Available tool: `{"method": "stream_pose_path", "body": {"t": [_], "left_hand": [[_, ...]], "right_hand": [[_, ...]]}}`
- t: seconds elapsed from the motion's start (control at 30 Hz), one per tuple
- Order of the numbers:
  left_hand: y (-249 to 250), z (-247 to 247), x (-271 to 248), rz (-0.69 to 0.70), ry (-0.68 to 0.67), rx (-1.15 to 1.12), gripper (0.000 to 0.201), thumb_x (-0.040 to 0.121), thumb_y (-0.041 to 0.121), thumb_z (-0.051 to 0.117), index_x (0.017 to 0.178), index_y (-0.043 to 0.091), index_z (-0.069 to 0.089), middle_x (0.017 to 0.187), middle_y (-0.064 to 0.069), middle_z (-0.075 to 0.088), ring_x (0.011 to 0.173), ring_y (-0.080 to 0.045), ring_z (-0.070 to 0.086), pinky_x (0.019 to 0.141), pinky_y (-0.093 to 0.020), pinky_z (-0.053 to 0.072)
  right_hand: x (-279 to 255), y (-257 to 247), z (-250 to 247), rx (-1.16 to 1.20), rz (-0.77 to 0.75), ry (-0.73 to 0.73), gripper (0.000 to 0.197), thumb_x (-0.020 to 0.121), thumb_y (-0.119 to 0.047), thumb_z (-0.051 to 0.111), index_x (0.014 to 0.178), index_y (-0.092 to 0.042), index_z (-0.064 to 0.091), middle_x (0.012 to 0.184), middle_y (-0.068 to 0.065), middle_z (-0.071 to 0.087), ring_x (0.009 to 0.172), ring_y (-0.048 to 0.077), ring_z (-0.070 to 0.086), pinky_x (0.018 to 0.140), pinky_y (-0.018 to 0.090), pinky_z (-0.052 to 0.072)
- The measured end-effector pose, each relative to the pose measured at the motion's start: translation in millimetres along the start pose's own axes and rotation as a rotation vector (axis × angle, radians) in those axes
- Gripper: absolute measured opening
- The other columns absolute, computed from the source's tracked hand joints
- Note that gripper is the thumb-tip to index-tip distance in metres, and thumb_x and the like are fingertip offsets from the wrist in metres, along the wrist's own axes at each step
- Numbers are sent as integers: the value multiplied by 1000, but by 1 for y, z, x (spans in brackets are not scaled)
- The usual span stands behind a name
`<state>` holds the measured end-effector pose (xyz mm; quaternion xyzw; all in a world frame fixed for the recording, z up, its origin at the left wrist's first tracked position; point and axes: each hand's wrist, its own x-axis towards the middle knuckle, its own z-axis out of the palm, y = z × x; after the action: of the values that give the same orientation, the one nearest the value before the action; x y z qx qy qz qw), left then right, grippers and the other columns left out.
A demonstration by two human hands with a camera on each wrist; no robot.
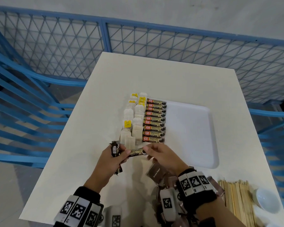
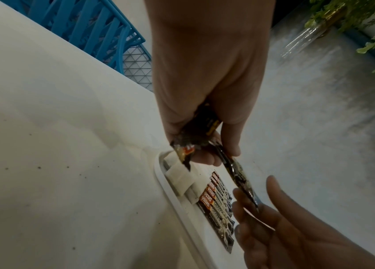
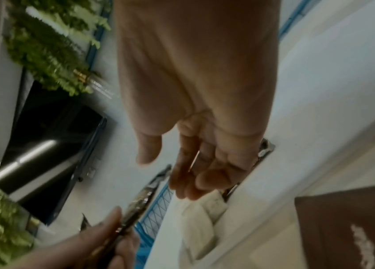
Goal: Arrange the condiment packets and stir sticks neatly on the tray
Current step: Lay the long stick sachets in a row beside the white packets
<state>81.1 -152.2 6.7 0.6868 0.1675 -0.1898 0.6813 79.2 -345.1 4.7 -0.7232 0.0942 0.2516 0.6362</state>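
Left hand [image 1: 112, 155] grips dark sachet bundle [image 1: 114, 149], offering one brown-gold coffee stick packet [image 1: 137, 152] lying crosswise; right hand [image 1: 161, 155] pinches its end, white plastic tray [image 1: 195, 128] row just beyond.

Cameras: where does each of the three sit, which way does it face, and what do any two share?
Head: worn high, looks forward and down at the table, tray; both hands, wristbands show.
Left wrist: looks along the left hand holding a packet over the tray; right fingers show.
Right wrist: looks along the right hand; blurred; left fingers show.
All three share the packet.
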Motion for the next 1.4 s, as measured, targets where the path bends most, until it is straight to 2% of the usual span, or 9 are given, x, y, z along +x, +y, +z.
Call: {"method": "stream_pose_path", "body": {"t": [0.1,0.23,0.43,0.57,0.67,0.77,0.9,1.2,1.4], "left_hand": [[3,0,-2,19,18,43,14,81,4,70,84,9,58,78,-7,63,70,-20,60,61,-17,48],[5,1,-3,66,59,138,18,79,5,72,83,12,56,81,-13,66,63,-16,56,46,-11,41],[5,3,-6,1,8,106,14,82,4,69,86,8,56,78,-7,66,65,-13,63,54,-11,46],[3,-4,-3,-89,-43,17,7,90,6,59,87,4,53,70,-9,57,70,-22,54,76,-32,49],[2,-7,-2,-193,-10,-141,5,93,4,53,89,6,53,72,-8,52,66,-18,51,61,-23,51],[1,-7,-1,-288,12,-313,9,92,-1,47,94,7,51,71,-10,51,59,-17,50,52,-23,48],[0,-6,0,-323,2,-416,14,92,-5,39,95,5,48,74,-14,53,63,-20,51,48,-23,52],[1,-10,-2,-263,-37,-312,19,93,-6,41,97,4,57,87,-10,56,85,-22,60,80,-38,55],[3,-6,-3,-230,-75,-234,21,94,-5,43,102,9,57,104,-7,59,99,-22,64,88,-40,48]], "right_hand": [[-2,0,1,115,6,18,2,86,-10,63,84,-10,64,74,3,62,59,6,56,57,15,47],[-4,2,1,161,18,54,5,84,-5,65,80,-7,64,68,3,62,54,6,55,54,14,48],[-4,11,-7,114,36,89,7,87,-4,61,89,-5,67,72,4,65,56,4,57,53,14,46],[-4,19,-25,83,79,189,7,88,-7,60,91,-8,67,76,3,67,58,9,52,48,13,40],[-1,25,-37,29,96,296,9,88,-7,60,96,-7,65,75,1,67,50,-1,50,46,7,37],[4,33,-43,-30,94,355,10,87,-7,62,96,-7,64,75,-1,68,52,-7,55,51,5,39],[17,42,-42,-99,127,426,8,84,-14,66,91,-12,63,78,-4,69,78,9,62,63,14,41],[26,42,-35,-263,132,512,7,82,-19,68,85,-16,62,88,-1,66,88,14,59,80,23,44],[29,41,-35,-268,146,545,13,82,-19,69,88,-12,60,78,-7,59,74,6,54,59,12,37]]}}
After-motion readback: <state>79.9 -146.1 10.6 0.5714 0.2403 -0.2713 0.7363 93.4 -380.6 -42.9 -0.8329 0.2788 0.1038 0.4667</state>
